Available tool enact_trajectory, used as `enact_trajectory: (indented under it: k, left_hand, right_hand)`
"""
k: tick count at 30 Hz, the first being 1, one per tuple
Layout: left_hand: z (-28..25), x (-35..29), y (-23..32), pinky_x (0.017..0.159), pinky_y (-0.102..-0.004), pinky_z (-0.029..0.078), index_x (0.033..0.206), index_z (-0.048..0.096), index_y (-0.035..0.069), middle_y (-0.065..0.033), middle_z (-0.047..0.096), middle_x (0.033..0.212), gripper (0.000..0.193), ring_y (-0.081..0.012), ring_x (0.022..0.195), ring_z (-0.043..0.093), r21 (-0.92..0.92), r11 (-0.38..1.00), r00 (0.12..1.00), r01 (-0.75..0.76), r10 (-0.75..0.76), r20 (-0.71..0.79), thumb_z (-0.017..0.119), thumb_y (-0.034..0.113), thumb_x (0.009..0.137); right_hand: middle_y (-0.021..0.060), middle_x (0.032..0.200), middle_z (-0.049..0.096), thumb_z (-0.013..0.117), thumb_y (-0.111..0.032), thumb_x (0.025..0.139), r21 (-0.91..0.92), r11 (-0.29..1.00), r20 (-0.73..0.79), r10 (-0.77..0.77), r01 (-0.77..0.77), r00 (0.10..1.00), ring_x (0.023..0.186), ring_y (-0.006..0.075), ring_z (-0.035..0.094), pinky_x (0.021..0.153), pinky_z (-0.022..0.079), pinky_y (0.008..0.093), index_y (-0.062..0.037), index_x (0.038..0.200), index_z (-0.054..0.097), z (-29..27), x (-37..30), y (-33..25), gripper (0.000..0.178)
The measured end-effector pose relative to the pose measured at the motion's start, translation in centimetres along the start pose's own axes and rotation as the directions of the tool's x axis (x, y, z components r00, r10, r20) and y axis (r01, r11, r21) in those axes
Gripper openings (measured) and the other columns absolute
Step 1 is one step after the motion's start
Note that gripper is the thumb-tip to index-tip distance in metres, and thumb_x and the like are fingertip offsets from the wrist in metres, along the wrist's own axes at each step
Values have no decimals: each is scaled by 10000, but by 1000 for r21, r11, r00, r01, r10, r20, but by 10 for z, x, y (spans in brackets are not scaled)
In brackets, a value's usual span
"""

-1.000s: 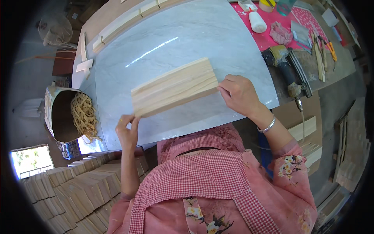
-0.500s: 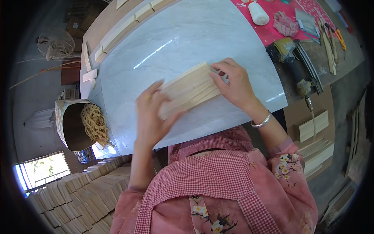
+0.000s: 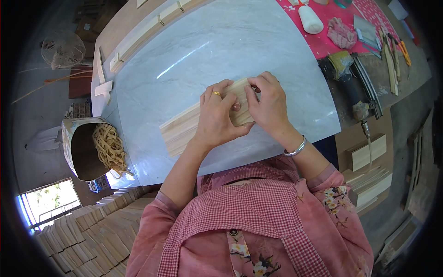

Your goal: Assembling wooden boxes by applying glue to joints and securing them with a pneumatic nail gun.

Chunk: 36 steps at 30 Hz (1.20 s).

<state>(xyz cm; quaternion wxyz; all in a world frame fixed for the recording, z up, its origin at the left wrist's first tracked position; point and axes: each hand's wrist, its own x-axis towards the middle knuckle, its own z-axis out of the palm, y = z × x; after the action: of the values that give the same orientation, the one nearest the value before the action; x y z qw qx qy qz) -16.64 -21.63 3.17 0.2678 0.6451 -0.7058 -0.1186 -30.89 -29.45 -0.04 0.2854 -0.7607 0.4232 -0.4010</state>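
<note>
A stack of thin, pale wooden boards (image 3: pixel 181 130) lies aslant on the grey marbled tabletop (image 3: pixel 194 69) in front of me. My left hand (image 3: pixel 220 114), with a gold ring on one finger, spans the stack near its right part. Its fingers reach over the far edge and its thumb presses by the near edge. At the right end of the boards, my right hand (image 3: pixel 268 100) has thumb and fingers curled round the far corner. Both hands are closed on the stack and nearly touch each other. The fingertips are partly hidden.
A nail gun (image 3: pixel 347 85) with a hose lies at the right, below a white bottle (image 3: pixel 310 20) and a crumpled pink cloth (image 3: pixel 341 33). On the left stands a bin (image 3: pixel 76 150) with tan looped bands (image 3: pixel 110 147). Wooden strips (image 3: pixel 143 41) line the far edge.
My left hand has moved right along the boards, close to my right hand, and now grips them. The boards have shifted to the left, so more of their left end shows.
</note>
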Motion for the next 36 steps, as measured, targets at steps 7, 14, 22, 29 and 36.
enact_trajectory:
  k: [7,14,22,29,36]
  left_hand:
    - [-7,10,-13,1014,-456,379,794,582,84,-197,560,1292,405,-363,1186,494,-11,997,994,77,-77,-82,871,258,569]
    - [-8,12,-31,1002,-424,385,762,538,92,-188,557,1315,400,-348,1182,489,64,986,977,153,-142,-158,857,245,575]
    - [-8,11,-32,988,-406,390,743,571,92,-155,573,1304,374,-330,1144,496,73,980,967,184,-167,-192,828,323,600]
    - [-7,9,-36,968,-397,398,738,612,93,-141,590,1284,357,-310,1107,501,76,979,968,191,-175,-178,819,347,596]
    - [-7,8,-35,964,-394,399,746,628,90,-141,593,1280,352,-306,1100,500,51,979,964,199,-186,-190,819,343,592]
  right_hand:
    - [119,985,651,690,-75,849,75,997,65,-11,6,998,859,279,614,785,512,365,-27,1078,678,-38,10,20,234]
    - [205,1122,671,725,-198,882,-660,743,-91,70,-113,993,1034,376,633,912,510,438,0,1261,603,-185,3,113,445]
    - [251,1042,679,704,-203,872,-772,631,93,242,-83,966,871,389,662,806,533,456,26,1240,592,-202,13,143,448]
    - [137,731,667,711,-168,866,-616,735,142,459,-285,877,520,234,604,512,494,357,40,1112,640,-207,53,67,330]
    - [38,602,588,762,-173,872,-295,900,345,413,-320,843,402,110,464,392,369,261,35,986,671,-163,37,-67,254]
